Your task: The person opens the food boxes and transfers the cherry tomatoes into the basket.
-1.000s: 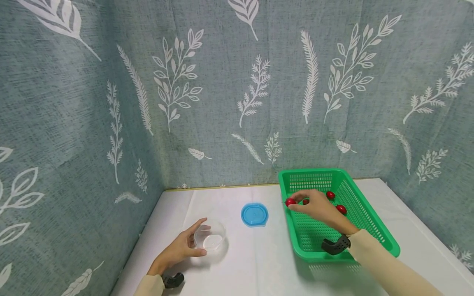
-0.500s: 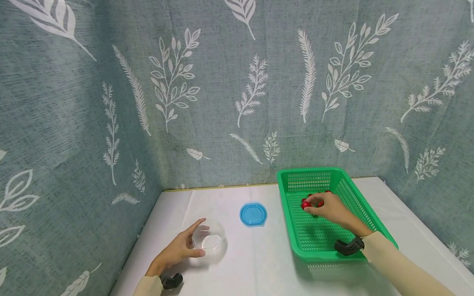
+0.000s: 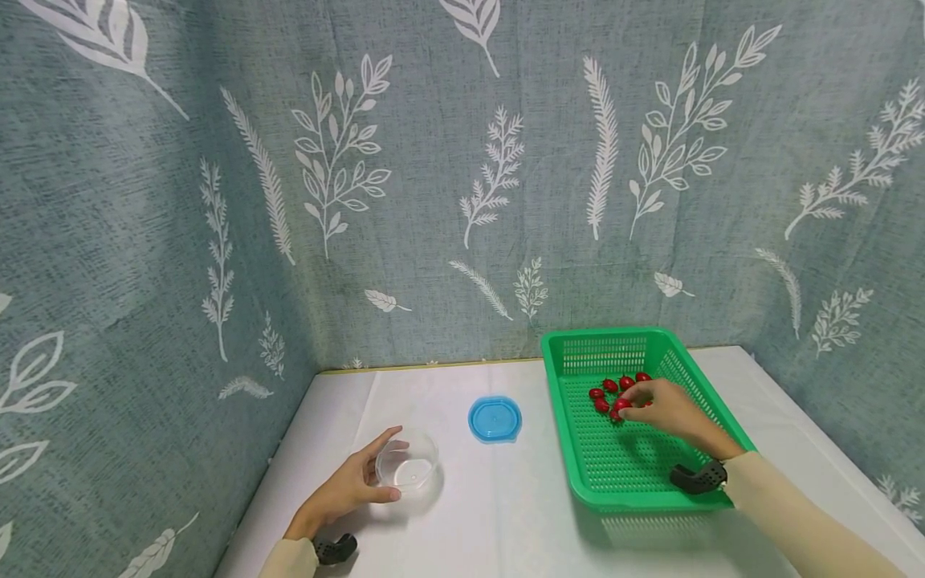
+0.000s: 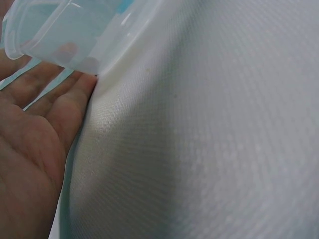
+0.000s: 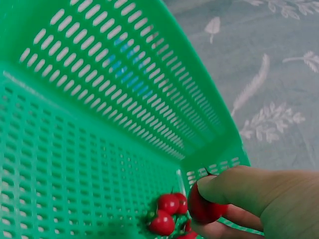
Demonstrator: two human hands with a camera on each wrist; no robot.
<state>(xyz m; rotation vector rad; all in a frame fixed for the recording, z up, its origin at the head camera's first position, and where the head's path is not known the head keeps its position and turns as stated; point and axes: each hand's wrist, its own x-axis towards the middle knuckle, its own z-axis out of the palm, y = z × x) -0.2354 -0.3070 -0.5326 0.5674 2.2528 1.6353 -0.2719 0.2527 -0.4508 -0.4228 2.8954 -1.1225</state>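
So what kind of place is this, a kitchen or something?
More likely a staged tabletop set than a real kitchen: leaf-print fabric walls in a white-covered table. On it stand only a green basket of cherry tomatoes, a clear tub and a blue lid.

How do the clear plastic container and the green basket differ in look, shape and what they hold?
The clear plastic container is see-through and round; the green basket is opaque, slotted and rectangular. The container holds nothing, while the basket holds cherry tomatoes. The left hand touches the container's side; the right hand pinches a tomato inside the basket. Both stand upright on the white table.
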